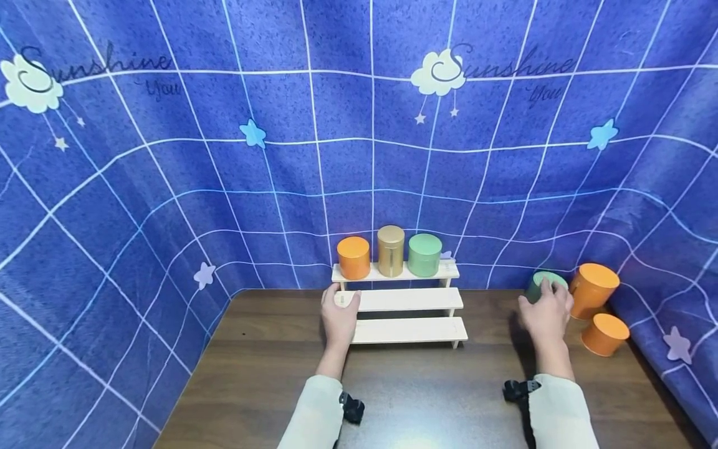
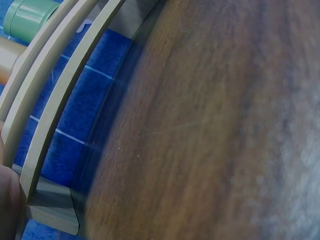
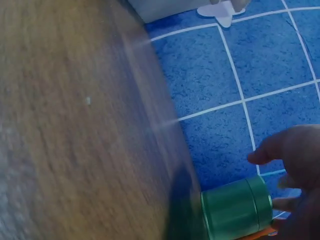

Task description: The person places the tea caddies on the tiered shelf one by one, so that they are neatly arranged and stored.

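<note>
A pale wooden three-step display shelf (image 1: 409, 330) stands at the back of the table. My left hand (image 1: 339, 315) grips its left end, thumb over the middle step. On the top step stand an orange tin (image 1: 353, 260), a slimmer gold tin (image 1: 391, 252) and a green tin (image 1: 424, 257); the two lower steps hold no tins. At the right, my right hand (image 1: 546, 315) hovers over another green tin (image 3: 232, 207) with fingers spread around its lid. The right wrist view shows the thumb apart from this tin; whether the other fingers touch the lid I cannot tell.
A tall orange tin (image 1: 596, 290) stands right of my right hand, and a shorter orange tin (image 1: 606, 335) is in front of it. Blue patterned cloth (image 1: 359, 156) hangs behind and beside the brown wooden table (image 1: 437, 399).
</note>
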`<state>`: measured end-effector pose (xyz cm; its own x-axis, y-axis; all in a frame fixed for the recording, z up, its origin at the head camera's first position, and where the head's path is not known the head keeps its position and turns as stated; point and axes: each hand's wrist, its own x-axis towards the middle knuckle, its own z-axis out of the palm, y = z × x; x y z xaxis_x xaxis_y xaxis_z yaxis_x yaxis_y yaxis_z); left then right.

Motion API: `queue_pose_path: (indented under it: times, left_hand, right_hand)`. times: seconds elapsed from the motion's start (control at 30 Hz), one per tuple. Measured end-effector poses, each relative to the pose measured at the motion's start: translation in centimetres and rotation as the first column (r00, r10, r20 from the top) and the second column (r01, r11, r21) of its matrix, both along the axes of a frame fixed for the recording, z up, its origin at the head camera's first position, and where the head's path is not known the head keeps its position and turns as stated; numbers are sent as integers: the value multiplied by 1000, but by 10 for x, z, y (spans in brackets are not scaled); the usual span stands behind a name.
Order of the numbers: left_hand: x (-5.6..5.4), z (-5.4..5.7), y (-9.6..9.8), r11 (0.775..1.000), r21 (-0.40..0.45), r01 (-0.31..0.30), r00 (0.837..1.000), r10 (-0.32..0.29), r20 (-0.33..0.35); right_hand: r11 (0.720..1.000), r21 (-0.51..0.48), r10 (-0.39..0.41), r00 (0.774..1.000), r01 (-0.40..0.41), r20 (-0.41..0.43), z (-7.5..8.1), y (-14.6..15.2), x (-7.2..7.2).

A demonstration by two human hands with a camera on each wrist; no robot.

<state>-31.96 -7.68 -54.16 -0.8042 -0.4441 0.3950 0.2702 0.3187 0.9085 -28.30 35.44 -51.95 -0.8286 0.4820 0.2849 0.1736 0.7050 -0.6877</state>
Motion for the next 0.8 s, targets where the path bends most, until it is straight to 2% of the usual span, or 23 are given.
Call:
queue_pose_path:
  times: [0.2, 0.27, 0.5, 0.57, 0.67, 0.8]
  left_hand:
    - [-1, -2, 0, 1000, 4, 9, 1000, -9, 5]
    - [-1, -3, 0, 1000, 3, 9, 1000, -9, 15]
    - [1, 1, 0, 1000, -19, -4, 999, 5, 33]
    - [2, 2, 0, 1000, -22, -4, 1000, 5, 23]
    - [3, 2, 0, 1000, -13, 2, 1000, -1, 10]
    - [3, 2, 0, 1000, -9, 0, 1000, 0, 25]
  right_hand:
    - [993, -88, -89, 992, 82, -86, -4, 0, 2]
    - [985, -144, -109, 988, 93, -106, -5, 1, 3]
    - [967, -228, -160, 971, 117, -178, -6, 5, 1]
    - [952, -275, -188, 967, 136, -173, -6, 5, 1]
    - [925, -348, -207, 971, 153, -124, -6, 7, 1]
    - [921, -357, -182, 983, 159, -31, -8, 9, -1]
